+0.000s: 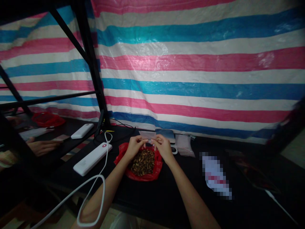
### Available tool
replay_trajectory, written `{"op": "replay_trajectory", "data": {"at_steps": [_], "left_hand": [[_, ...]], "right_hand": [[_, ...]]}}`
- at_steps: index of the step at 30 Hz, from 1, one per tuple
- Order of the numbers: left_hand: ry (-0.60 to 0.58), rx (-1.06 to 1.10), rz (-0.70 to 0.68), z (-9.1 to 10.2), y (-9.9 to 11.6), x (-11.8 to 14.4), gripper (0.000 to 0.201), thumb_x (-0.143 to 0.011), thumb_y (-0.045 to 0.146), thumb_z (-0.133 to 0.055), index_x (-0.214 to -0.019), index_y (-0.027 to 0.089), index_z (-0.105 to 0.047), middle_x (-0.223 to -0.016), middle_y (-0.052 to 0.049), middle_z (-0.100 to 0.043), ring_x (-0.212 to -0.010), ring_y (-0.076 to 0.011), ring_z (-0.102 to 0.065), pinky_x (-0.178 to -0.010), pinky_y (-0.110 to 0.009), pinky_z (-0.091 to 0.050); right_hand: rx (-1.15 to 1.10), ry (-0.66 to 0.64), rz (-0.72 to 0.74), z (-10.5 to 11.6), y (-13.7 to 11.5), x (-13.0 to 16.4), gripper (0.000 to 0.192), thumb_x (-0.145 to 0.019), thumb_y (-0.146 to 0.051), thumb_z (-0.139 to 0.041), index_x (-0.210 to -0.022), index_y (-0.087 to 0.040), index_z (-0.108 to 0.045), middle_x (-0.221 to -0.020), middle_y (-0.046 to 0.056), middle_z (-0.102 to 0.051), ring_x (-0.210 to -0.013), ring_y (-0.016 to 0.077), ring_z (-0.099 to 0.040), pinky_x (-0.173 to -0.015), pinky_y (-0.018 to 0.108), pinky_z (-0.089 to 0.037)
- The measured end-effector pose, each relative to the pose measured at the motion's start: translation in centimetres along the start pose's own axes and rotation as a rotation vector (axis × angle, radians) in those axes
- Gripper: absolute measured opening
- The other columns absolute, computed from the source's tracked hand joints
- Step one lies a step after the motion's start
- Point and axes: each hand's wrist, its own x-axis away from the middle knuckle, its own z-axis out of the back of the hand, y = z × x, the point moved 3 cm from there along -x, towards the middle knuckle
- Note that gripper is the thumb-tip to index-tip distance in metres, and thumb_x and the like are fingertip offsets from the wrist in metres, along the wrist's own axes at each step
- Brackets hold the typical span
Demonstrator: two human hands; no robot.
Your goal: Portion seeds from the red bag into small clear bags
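Nearest, a white cable (90, 197) loops beside the person's left forearm, running to a white power bank (92, 158) on the black table (147, 197). Past it, a red plastic bag (143, 163) lies open, heaped with brown seeds (142, 162). Above the heap, left hand (134, 147) and right hand (164, 147) each pinch an edge of a small clear pouch (148, 136). A blurred packet (215, 175) lies right; no writing is legible. Behind hangs a striped tarpaulin (195, 63).
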Motion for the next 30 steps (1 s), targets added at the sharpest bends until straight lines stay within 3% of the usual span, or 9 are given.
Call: {"op": "replay_trajectory", "data": {"at_steps": [5, 9, 12, 16, 20, 23, 25, 28, 30], "left_hand": [[-0.102, 0.165, 0.098, -0.9, 0.1, 0.2, 0.037, -0.077, 0.043, -0.051, -0.087, 0.009, -0.061, -0.04, 0.005, -0.049, -0.03, -0.0054, -0.035, -0.035, -0.017, -0.024], [0.055, 0.088, 0.007, 0.3, 0.1, 0.1, 0.045, -0.083, 0.04, -0.043, -0.118, 0.014, -0.05, -0.04, 0.006, -0.048, -0.034, -0.0077, -0.039, -0.039, -0.018, -0.028], [0.252, -0.069, -0.055, 1.7, 0.0, 0.0, 0.038, -0.084, 0.037, -0.04, -0.112, 0.015, -0.055, -0.038, 0.006, -0.044, -0.036, -0.0086, -0.04, -0.044, -0.018, -0.03], [0.296, -0.193, -0.05, 2.2, -0.5, 0.0, 0.032, -0.085, 0.035, -0.039, -0.103, 0.018, -0.06, -0.041, 0.004, -0.048, -0.041, -0.0107, -0.046, -0.049, -0.019, -0.032], [0.269, -0.271, -0.032, 1.9, -0.8, 0.0, 0.03, -0.085, 0.035, -0.039, -0.1, 0.021, -0.061, -0.044, 0.003, -0.051, -0.044, -0.0126, -0.049, -0.052, -0.02, -0.033], [0.305, -0.33, -0.045, 2.0, -0.7, 0.2, 0.026, -0.085, 0.033, -0.039, -0.094, 0.022, -0.062, -0.064, -0.001, -0.063, -0.054, -0.013, -0.054, -0.056, -0.021, -0.034], [0.317, -0.362, -0.051, 2.2, -0.6, 0.2, 0.026, -0.086, 0.031, -0.039, -0.093, 0.022, -0.062, -0.076, -0.002, -0.065, -0.059, -0.0133, -0.056, -0.058, -0.021, -0.034], [0.313, -0.389, -0.039, 2.4, -0.6, 0.3, 0.027, -0.087, 0.032, -0.037, -0.094, 0.022, -0.061, -0.076, -0.002, -0.065, -0.059, -0.0135, -0.055, -0.058, -0.021, -0.034], [0.313, -0.394, -0.024, 2.5, -0.8, 0.2, 0.029, -0.087, 0.033, -0.035, -0.093, 0.022, -0.061, -0.071, -0.002, -0.063, -0.057, -0.0134, -0.055, -0.057, -0.021, -0.034]], "right_hand": [[-0.169, -0.002, -0.058, 0.7, 0.4, -0.7, 0.038, -0.062, -0.038, -0.064, -0.082, -0.023, -0.036, -0.053, -0.007, -0.059, -0.029, 0.0069, -0.043, -0.031, 0.016, -0.029], [-0.053, 0.266, -0.052, 4.7, 0.8, -1.2, 0.04, -0.063, -0.043, -0.061, -0.086, -0.023, -0.034, -0.051, -0.008, -0.057, -0.028, 0.0072, -0.039, -0.03, 0.018, -0.026], [0.192, 0.336, -0.146, 8.8, 1.8, -0.9, 0.047, -0.06, -0.043, -0.061, -0.096, -0.02, -0.038, -0.051, -0.006, -0.057, -0.03, 0.0097, -0.039, -0.033, 0.021, -0.028], [0.663, 0.446, -0.312, 13.8, 2.3, 0.7, 0.047, -0.067, -0.039, -0.053, -0.107, -0.017, -0.04, -0.054, -0.002, -0.059, -0.05, 0.0194, -0.057, -0.05, 0.028, -0.041], [1.019, 0.424, -0.49, 15.7, 1.2, 2.0, 0.043, -0.073, -0.038, -0.049, -0.11, -0.017, -0.041, -0.076, 0.008, -0.065, -0.078, 0.0261, -0.062, -0.064, 0.033, -0.042], [1.304, 0.353, -0.591, 15.5, -0.4, 2.5, 0.047, -0.076, -0.045, -0.046, -0.113, -0.016, -0.042, -0.089, 0.017, -0.063, -0.081, 0.031, -0.061, -0.063, 0.037, -0.042], [1.5, 0.347, -0.485, 14.6, -1.8, 2.6, 0.051, -0.079, -0.045, -0.044, -0.12, -0.015, -0.037, -0.092, 0.018, -0.061, -0.08, 0.0317, -0.06, -0.062, 0.038, -0.041], [1.699, 0.354, -0.166, 12.6, -3.3, 2.2, 0.049, -0.082, -0.036, -0.042, -0.127, -0.017, -0.032, -0.103, 0.018, -0.056, -0.089, 0.0302, -0.056, -0.066, 0.037, -0.041], [1.756, 0.247, 0.037, 11.1, -3.3, 1.8, 0.044, -0.083, -0.028, -0.042, -0.126, -0.02, -0.036, -0.113, 0.016, -0.052, -0.099, 0.0286, -0.05, -0.074, 0.038, -0.038]]}}
